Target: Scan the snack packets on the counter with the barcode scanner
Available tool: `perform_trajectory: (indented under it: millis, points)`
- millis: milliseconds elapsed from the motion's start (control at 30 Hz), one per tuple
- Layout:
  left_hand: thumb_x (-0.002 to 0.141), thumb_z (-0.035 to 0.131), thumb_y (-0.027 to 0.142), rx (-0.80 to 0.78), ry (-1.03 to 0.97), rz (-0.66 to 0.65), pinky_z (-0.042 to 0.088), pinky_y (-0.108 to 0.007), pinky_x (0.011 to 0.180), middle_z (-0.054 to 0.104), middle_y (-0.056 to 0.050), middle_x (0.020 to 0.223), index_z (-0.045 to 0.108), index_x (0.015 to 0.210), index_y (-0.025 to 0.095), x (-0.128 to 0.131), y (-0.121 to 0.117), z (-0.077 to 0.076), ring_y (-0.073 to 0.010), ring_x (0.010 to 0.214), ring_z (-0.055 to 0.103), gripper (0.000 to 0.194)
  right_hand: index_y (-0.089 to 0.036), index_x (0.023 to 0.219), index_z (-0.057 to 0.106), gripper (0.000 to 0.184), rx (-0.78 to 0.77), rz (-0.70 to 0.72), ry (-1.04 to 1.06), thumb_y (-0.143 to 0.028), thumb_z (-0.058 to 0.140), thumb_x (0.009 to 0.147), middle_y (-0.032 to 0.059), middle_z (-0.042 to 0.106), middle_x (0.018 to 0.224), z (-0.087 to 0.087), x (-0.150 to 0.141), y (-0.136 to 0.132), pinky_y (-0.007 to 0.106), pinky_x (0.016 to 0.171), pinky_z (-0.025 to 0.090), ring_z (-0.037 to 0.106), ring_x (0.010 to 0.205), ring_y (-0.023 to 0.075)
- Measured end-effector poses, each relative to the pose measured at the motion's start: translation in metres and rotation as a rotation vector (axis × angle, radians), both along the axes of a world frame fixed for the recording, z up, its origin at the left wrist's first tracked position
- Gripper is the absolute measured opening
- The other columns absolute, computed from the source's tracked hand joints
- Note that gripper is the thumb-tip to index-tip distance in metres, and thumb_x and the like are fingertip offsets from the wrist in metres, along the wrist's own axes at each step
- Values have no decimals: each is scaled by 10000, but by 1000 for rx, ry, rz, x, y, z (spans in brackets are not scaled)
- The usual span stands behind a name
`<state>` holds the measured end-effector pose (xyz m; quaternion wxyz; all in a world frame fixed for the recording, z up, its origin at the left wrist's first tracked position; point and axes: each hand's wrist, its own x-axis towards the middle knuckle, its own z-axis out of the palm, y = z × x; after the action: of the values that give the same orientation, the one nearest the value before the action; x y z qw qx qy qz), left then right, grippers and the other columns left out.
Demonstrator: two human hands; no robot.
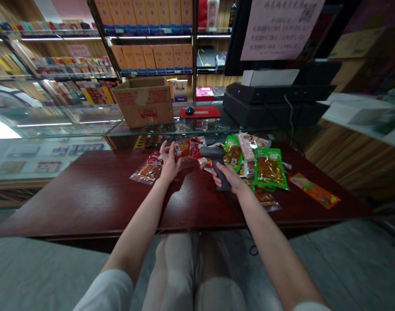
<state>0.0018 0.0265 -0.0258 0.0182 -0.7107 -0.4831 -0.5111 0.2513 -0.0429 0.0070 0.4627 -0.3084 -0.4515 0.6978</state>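
My right hand [226,176] is wrapped round the grip of a dark barcode scanner [213,152], whose head faces left. My left hand [170,160] is over the table with its fingers bent and apart. Just right of its fingers lies a red clear-fronted snack packet [183,150] with a white barcode label; whether they touch I cannot tell. Another red snack packet [148,168] lies flat on the left side of this hand. Behind the scanner is a red packet [195,147]. Green snack packets [269,167] are heaped to the right of my right hand.
An orange flat packet [315,190] lies at the right on the dark red table [87,194]. Behind stand an open cardboard box [145,103], a mouse [189,110] on a red mat [210,111], and a monitor [234,39]. The scanner's cable [241,214] hangs over the front edge.
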Motion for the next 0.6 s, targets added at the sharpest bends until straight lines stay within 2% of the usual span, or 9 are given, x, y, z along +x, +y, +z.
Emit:
perform_trajectory:
  millis: [233, 333, 433, 600]
  points:
    - [860, 574, 201, 24, 8, -21, 362, -502, 1142, 198, -172, 1532, 379, 1467, 220, 0, -2, -1, -320, 1416, 324, 638, -198, 913, 532, 425, 49, 20, 6, -525, 746, 748, -70, 507, 620, -3, -4, -1, 181, 372, 329, 401, 399, 44]
    - [876, 563, 226, 30, 30, -28, 338, -509, 1159, 233, -169, 1512, 382, 1465, 219, 1, -5, 0, -323, 1446, 276, 616, -192, 849, 520, 418, 46, 2, 17, -517, 758, 740, -63, 505, 624, -3, -3, 0, 185, 370, 332, 401, 404, 43]
    - [885, 569, 262, 33, 21, -35, 326, -511, 1164, 292, -177, 1477, 412, 1444, 207, 3, -8, 3, -314, 1415, 326, 583, -185, 786, 508, 413, 33, -5, 33, -512, 757, 744, -52, 510, 641, -2, -2, 0, 185, 365, 328, 398, 416, 40]
    - [895, 535, 229, 35, 32, -33, 382, -463, 1121, 426, -167, 1374, 501, 1375, 201, -3, -7, 12, -274, 1327, 422, 482, -188, 822, 529, 413, 36, 29, 103, -522, 756, 735, -58, 503, 641, 1, 3, 0, 179, 355, 321, 378, 413, 39]
